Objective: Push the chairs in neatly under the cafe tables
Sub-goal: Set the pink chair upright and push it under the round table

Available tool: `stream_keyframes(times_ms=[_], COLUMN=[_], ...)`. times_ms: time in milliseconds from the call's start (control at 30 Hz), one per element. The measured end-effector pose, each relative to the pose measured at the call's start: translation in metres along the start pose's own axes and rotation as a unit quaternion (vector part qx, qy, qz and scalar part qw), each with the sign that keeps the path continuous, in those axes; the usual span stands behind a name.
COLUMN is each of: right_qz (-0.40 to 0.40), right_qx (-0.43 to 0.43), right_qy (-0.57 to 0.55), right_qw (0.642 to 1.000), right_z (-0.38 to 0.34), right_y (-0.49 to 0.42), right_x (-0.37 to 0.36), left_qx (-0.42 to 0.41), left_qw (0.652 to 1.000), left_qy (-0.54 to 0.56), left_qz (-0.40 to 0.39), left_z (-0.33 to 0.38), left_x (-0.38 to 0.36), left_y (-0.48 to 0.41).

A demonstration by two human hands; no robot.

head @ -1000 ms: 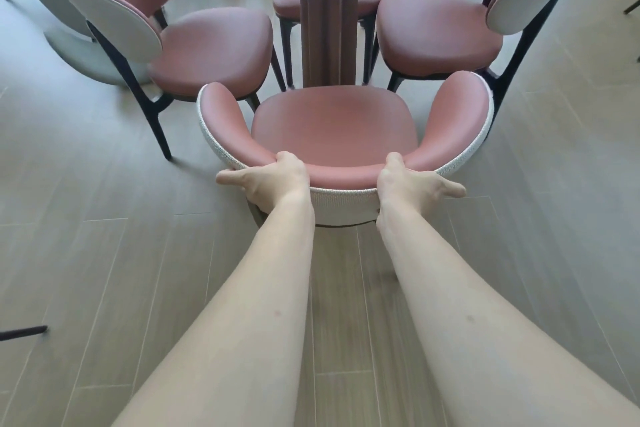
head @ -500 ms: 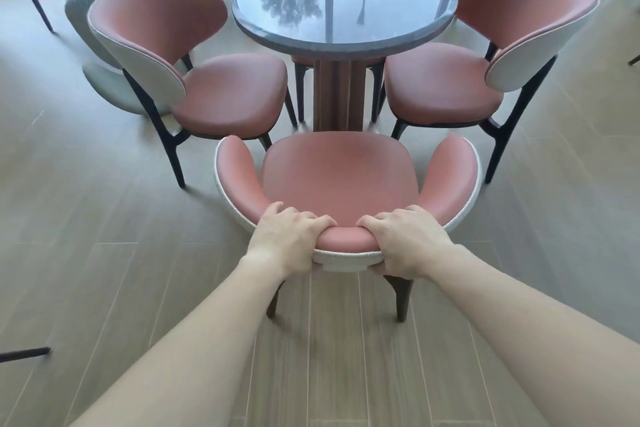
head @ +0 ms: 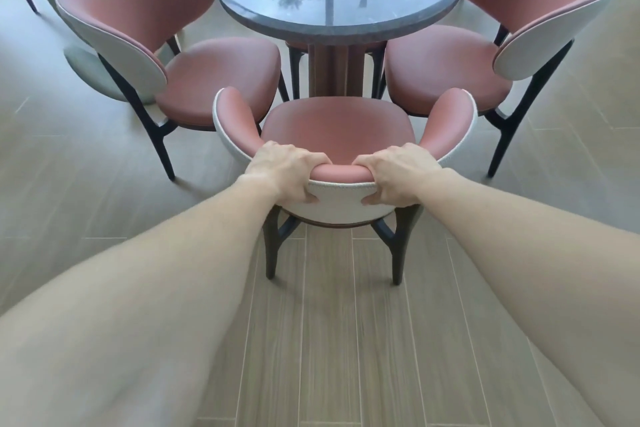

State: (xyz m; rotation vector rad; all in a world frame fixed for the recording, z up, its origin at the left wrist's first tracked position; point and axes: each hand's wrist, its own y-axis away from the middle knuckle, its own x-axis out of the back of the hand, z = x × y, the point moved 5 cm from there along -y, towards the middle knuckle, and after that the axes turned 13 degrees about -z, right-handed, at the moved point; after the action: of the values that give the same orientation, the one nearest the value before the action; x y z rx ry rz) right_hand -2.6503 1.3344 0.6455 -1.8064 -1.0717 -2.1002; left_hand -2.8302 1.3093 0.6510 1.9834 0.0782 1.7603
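Both bare arms reach out over the plank floor (head: pixel 329 340) to the chair (head: pixel 332 125) nearest us. The left hand (head: pixel 285 172) and right hand (head: pixel 398 173) grip the top of its backrest (head: pixel 341 173), a little apart either side of centre. On each hand the fingers lie close together and curl over the pink roll to the inside, while the thumb presses on the white outer shell. The chair stands squarely before the table (head: pixel 339 33), between the left chair (head: pixel 214 80) and right chair (head: pixel 446 73), its seat front near the pedestal (head: pixel 334 69). How far it sits under the top I cannot tell.

To my eye the push is nearly done. I'd finish it with even pressure from both hands, aimed straight at the pedestal, so the chair doesn't swing. Its curved wings look close to the neighbours' seats, and a skewed shove would likely knock one. Slide it gently, since the thin dark legs (head: pixel 270 253) could judder on the plank joints.

The backrest is a wraparound shell, with smooth pink leather-like padding inside and finely textured white fabric outside. The seat is a rounded, slightly dished pad. The side chairs look the same make, their backs fanning wide from this angle. The table is round, dark polished stone by the look of it, glossy enough to mirror trees, and stands on a fluted brown column.
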Motion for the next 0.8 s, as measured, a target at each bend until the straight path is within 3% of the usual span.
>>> stream_keyframes(times_ms=[800], right_qz=[0.013], right_qx=[-0.001], right_qy=[-0.007], right_qw=[1.0], right_z=[0.001], right_y=[-0.013], right_x=[-0.004], left_qx=[-0.003], left_qw=[1.0], left_qy=[-0.003], left_qz=[0.012], left_z=[-0.015], left_x=[-0.009], left_y=[-0.01])
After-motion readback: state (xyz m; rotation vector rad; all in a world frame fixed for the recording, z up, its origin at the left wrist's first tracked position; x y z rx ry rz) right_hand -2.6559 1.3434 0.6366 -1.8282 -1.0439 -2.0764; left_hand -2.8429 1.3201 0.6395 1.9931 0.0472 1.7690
